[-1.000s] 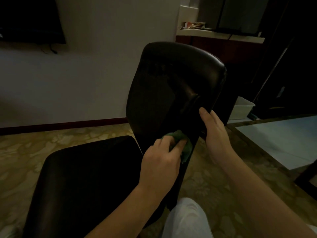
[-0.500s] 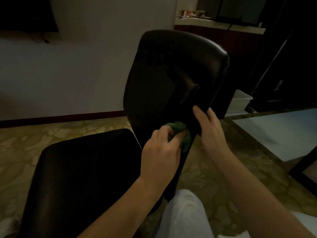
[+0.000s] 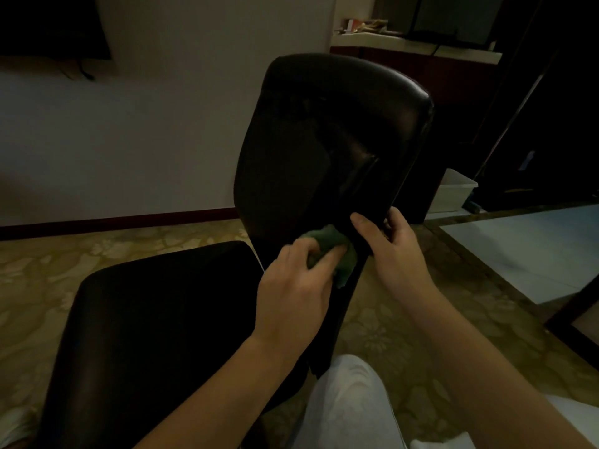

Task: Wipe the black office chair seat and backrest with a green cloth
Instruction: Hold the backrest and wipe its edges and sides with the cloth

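Left hand [image 3: 296,286] curled (fingers bunched), right hand [image 3: 393,246] clamped, thumb forward.

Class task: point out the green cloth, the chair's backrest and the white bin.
green cloth [image 3: 337,246]: head view, bunched middle.
backrest [image 3: 324,140]: head view, rear panel.
white bin [image 3: 453,194]: head view, side wall.

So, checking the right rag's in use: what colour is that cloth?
Green; the cloth shows best in the head view.

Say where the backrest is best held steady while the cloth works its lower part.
Grip the backrest at its lower right edge, coming from the right side, as the right hand does: thumb on the near face, fingers wrapped behind. That edge is thin enough to pinch, and it sits beside the cloth under the left hand, so it likely braces against the wiping push.
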### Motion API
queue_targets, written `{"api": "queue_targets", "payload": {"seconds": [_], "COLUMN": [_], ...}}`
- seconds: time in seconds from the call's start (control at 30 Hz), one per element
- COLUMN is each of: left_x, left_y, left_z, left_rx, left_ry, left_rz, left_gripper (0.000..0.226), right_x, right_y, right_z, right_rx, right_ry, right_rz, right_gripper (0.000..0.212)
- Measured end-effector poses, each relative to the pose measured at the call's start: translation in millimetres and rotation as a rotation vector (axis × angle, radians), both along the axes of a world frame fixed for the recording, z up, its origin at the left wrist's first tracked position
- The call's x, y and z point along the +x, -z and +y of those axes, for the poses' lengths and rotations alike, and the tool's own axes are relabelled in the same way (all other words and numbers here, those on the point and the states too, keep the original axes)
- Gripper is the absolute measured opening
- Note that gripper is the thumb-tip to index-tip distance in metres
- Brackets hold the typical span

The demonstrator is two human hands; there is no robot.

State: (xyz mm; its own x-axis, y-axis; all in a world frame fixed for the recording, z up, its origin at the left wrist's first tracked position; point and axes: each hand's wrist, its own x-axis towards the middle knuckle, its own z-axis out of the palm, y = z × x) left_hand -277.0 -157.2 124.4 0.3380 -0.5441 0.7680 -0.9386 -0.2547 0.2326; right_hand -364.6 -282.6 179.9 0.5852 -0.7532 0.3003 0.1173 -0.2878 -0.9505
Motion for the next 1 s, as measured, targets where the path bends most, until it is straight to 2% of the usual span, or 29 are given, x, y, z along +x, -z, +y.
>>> {"api": "queue_targets", "payload": {"seconds": [0.17,0.4,0.6,0.87,1.0], "left_x": [-1.1,2.8,3.8,9.9,9.7], "left_y": [-21.6,28.8,55.7,17.6,9.5], "left_z": [-13.9,-10.5,-1.4,-0.8,-7.0], "left_rx": [-0.027,0.090,0.153,-0.013,-0.007], "left_ry": [-0.025,-0.111,-0.119,-0.028,0.007], "left_rz": [-0.008,-0.039,-0.030,0.012,0.008], "left_gripper": [0.034,0.029,0.027,0.028,0.026], "right_x": [3.8,10.1,4.1,2.5,5.2], "right_y": [-7.2,0.2,-0.5,4.2,4.5], "right_z": [-0.9,2.5,1.6,5.0,4.7], "right_rx": [-0.073,-0.164,-0.174,-0.145,-0.128], "right_ry": [0.068,0.129,0.110,0.110,0.124], "right_rz": [0.052,0.104,0.146,0.103,0.094], "right_gripper": [0.031,0.047,0.041,0.040,0.042]}}
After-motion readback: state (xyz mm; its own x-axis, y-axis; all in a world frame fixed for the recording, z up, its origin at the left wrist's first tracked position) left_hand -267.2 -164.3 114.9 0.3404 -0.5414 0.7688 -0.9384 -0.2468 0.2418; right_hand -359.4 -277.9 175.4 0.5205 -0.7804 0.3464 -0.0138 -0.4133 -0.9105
